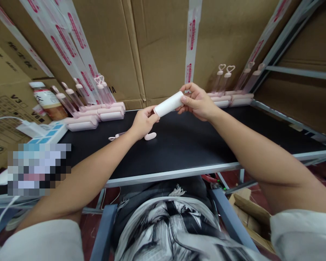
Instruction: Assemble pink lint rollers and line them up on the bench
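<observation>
A white cylindrical roll (168, 104), resembling a lint roller refill, is held tilted above the black tabletop with its right end higher. My left hand (145, 123) is closed on its lower left end. The thumb and fingers of my right hand (197, 101) pinch its upper right end. Under my left wrist lies a pale pink handle piece (150, 136) with a small loop at its left end; its middle is hidden by my wrist.
Pink rollers with clear, loop-topped handles stand along the back, in a left group (111, 111) and a right group (241, 100). At left are a drink bottle (47, 99), a power strip (53, 133) and a blurred-out object (39, 168). Cardboard (163, 47) walls the back.
</observation>
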`<act>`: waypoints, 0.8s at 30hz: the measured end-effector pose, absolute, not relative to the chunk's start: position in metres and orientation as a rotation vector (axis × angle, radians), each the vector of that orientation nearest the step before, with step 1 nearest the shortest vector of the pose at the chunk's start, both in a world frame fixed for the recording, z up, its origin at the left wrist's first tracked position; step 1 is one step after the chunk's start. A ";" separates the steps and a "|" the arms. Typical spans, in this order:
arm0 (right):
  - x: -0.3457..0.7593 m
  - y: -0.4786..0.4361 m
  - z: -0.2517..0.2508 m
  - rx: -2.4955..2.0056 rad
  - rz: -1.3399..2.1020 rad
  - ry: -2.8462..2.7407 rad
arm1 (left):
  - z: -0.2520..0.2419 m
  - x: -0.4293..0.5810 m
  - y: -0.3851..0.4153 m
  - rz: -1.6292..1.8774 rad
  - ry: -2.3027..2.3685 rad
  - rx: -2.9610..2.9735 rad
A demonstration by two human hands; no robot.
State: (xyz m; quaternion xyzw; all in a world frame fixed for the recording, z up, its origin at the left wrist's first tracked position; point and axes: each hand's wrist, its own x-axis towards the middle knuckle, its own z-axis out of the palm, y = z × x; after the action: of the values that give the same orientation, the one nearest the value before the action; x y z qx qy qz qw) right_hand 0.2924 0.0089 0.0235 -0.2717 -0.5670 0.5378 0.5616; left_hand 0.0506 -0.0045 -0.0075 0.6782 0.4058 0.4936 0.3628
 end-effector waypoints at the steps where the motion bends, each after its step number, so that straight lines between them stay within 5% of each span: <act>1: 0.293 0.009 0.024 -0.630 1.245 -1.353 | -0.007 0.050 -0.004 1.277 1.037 1.741; 24: 0.329 0.014 0.033 -0.941 0.978 -1.816 | -0.007 0.046 -0.013 0.972 1.295 2.236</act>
State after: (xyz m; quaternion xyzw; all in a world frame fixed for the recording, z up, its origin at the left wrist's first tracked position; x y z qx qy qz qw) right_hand 0.3288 0.0142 0.0328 -0.3761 -0.7257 0.3906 0.4235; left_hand 0.0457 -0.0130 -0.0073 0.7952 0.4607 0.3458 0.1893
